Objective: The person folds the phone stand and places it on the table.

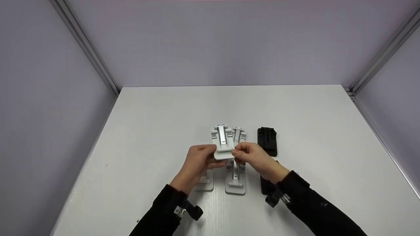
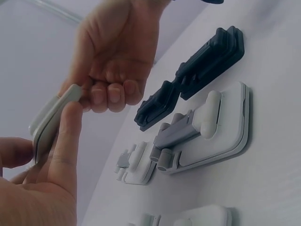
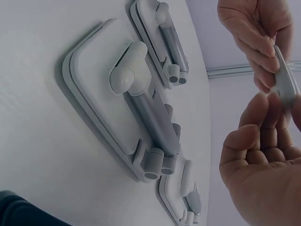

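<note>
Between both hands, above the table, is a white folding phone stand (image 1: 224, 148) with a silver arm, folded flat. My left hand (image 1: 197, 160) grips its left edge, thumb on top and fingers beneath. At the lower right corner, my right hand (image 1: 257, 159) pinches the same stand between thumb and fingers. The left wrist view shows the held phone stand (image 2: 51, 117) edge-on, off the tabletop. Under and behind the hands lie more white stands: one in front (image 1: 235, 188), one behind (image 1: 238, 132), and one at left (image 1: 205, 185), partly covered by my left hand.
Two black folded phone stands lie in a column to the right, the far one (image 1: 267, 141) in plain sight and the near one (image 1: 265, 186) partly behind my right forearm. The white table (image 1: 147, 131) meets pale walls (image 1: 210, 42) at the back and sides.
</note>
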The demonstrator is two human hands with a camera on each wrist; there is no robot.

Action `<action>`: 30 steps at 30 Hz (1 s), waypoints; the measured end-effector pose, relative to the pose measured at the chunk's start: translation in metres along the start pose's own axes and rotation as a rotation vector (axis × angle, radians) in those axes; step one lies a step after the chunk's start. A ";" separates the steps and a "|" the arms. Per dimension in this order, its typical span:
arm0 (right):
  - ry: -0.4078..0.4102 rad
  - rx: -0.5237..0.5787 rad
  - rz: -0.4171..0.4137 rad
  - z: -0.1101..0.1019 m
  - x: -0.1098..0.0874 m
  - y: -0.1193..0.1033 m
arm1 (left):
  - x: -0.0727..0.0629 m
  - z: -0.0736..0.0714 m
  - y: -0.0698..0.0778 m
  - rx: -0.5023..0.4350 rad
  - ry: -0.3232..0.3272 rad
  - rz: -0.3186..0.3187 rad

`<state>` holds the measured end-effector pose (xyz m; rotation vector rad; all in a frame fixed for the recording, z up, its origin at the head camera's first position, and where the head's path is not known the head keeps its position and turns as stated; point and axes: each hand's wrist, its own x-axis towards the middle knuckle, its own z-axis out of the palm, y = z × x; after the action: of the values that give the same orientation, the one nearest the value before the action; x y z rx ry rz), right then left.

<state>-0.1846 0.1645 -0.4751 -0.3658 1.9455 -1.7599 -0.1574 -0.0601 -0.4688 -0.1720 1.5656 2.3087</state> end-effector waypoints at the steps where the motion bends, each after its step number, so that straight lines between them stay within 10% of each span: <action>1: 0.003 0.000 0.003 0.000 0.000 0.000 | 0.000 0.000 0.000 0.015 -0.001 0.005; 11: 0.053 -0.029 0.021 0.001 0.001 0.001 | 0.005 -0.003 0.006 0.401 0.147 0.150; 30: 0.222 -0.164 0.003 -0.051 -0.015 -0.009 | 0.052 -0.051 0.015 0.798 0.334 0.069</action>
<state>-0.2001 0.2145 -0.4608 -0.2306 2.2530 -1.7048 -0.2155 -0.1014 -0.4901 -0.3064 2.5533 1.5735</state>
